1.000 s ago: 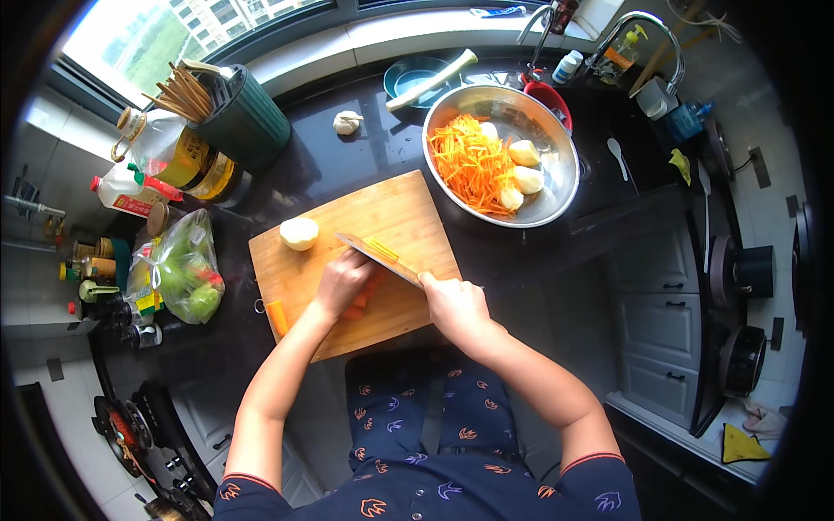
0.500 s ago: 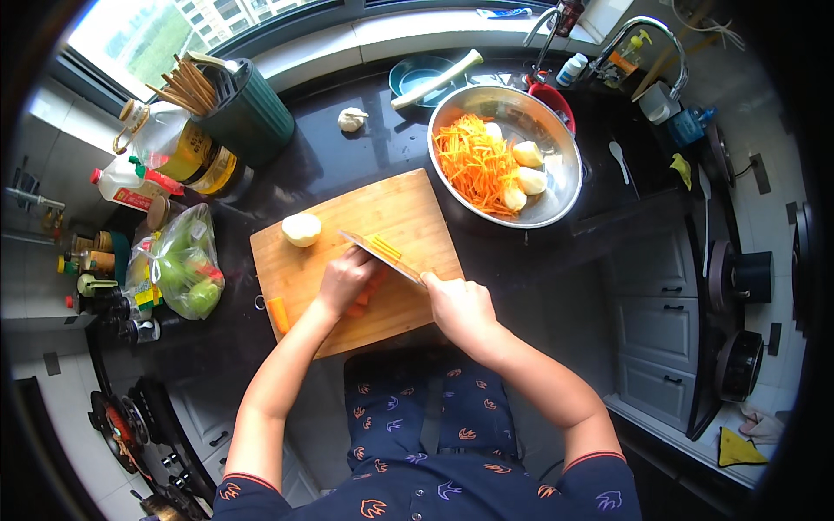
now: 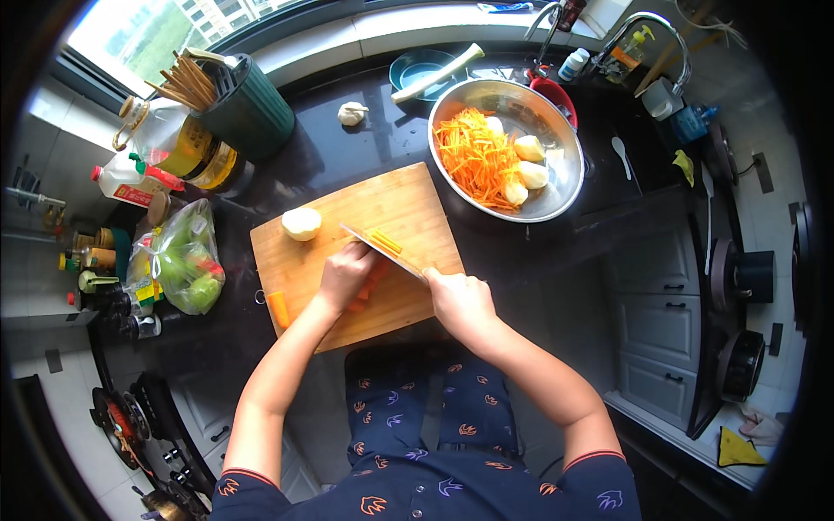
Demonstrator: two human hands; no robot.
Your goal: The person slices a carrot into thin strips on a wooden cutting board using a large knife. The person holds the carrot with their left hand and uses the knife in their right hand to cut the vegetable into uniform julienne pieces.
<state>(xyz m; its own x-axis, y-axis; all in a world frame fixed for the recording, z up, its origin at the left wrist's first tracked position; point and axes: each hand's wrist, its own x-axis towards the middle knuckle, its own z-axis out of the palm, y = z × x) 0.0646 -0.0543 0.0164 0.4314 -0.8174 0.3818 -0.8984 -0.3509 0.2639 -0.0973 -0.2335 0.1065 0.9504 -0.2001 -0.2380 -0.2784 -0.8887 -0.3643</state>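
A kitchen knife [image 3: 399,261] is gripped in my right hand [image 3: 463,304], its blade lying aslant over the wooden cutting board [image 3: 391,193]. My left hand [image 3: 346,276] has its fingers curled against the near side of the blade, pressing on carrot slices [image 3: 369,286] that it partly covers. On the blade's far side lie thin carrot sticks [image 3: 384,240]. A peeled potato [image 3: 301,224] rests at the board's upper left, and a carrot chunk [image 3: 278,309] at its lower left edge.
Beyond the board's right corner stands a steel bowl [image 3: 573,174] of carrot shreds [image 3: 473,156] and peeled potatoes [image 3: 532,175]. A garlic bulb [image 3: 352,114] sits behind the board. Left are a bag of green vegetables [image 3: 187,265], bottles [image 3: 195,152] and a chopstick holder [image 3: 252,113].
Both hands and the knife stay in nearly the same place on the board. The carrot sticks beside the blade have shifted slightly. The whole view has moved a little.
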